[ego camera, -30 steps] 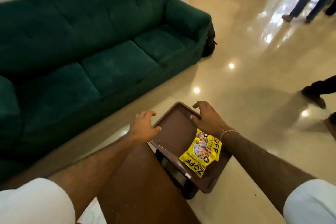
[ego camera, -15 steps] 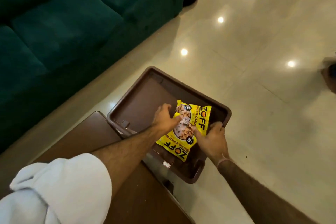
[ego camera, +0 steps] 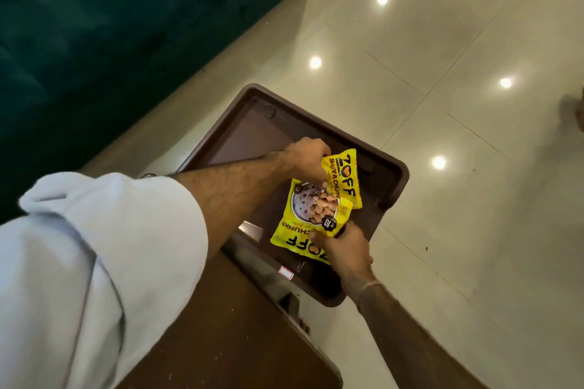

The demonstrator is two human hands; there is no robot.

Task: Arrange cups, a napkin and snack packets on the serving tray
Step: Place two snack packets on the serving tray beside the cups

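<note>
Meanwhile, two yellow ZOFF soya chunks packets are lying overlapped inside the brown serving tray (ego camera: 390, 174), which is resting on the corner of the wooden surface (ego camera: 221, 325) and overhanging the tiled floor (ego camera: 442, 41). The left hand (ego camera: 305, 156) is pinching the far packet (ego camera: 344, 174) at its top-left edge, its grip clenched on the foil. The right hand (ego camera: 343, 249) is grasping the near packet (ego camera: 303, 224) at its lower right corner, fingers closing over the wrapper. Beyond the left grip, the tray's floor is lying bare. A green sofa (ego camera: 110, 25) is standing further left.
</note>
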